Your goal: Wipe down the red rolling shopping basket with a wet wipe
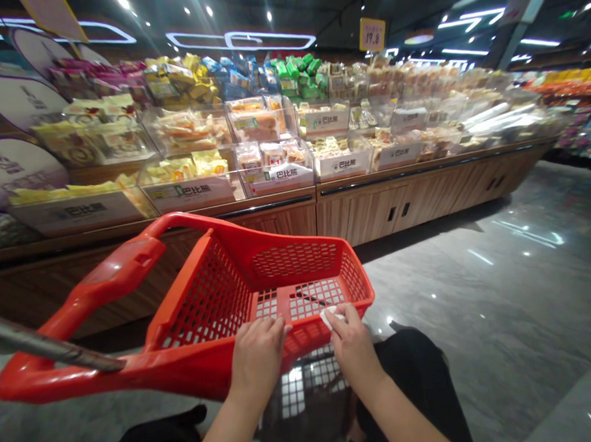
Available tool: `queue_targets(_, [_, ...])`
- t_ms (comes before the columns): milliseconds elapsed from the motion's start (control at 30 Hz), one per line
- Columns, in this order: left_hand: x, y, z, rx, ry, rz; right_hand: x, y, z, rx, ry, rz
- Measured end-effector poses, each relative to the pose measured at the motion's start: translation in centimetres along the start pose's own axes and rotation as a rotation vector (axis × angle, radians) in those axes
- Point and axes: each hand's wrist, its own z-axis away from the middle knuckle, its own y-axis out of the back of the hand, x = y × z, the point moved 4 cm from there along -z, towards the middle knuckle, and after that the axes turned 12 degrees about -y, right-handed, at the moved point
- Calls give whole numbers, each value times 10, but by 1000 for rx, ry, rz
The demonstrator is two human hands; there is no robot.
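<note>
A red plastic shopping cart (297, 244) stands sideways in front of me, its handle to the left and its mesh basket to the right. My left hand (259, 348) is closed over the basket's near rim. Farther right, my right hand (353, 341) pinches a small white tissue (330, 317) against that same rim. Part of the tissue is hidden by the fingers. Through the basket, a dark thin strip (310, 297) shows near its floor; I cannot tell what it is.
Beyond the cart runs a wooden display counter (375, 209) with clear bins of packaged snacks (264, 126). A grey metal pole (47, 346) crosses the cart's handle at left. My knees in black (418, 380) flank the cart's near side. Shiny grey floor (520, 287) extends right.
</note>
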Motion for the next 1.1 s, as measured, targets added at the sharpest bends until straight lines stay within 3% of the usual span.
queue_targets(200, [-2, 1, 6, 37, -26, -8, 33, 25, -8, 96, -115, 64])
queue_targets(433, [-6, 4, 14, 75, -66, -3, 9, 5, 6, -26, -2, 43])
queue_targets(667, [-13, 6, 20, 105, -66, 4, 37, 31, -1, 85, -130, 116])
queue_targets(900, [-18, 11, 22, 123, -109, 20, 6, 6, 17, -17, 25, -7])
queue_targets(1100, [-24, 17, 25, 148, -134, 22, 32, 28, 10, 68, -66, 17])
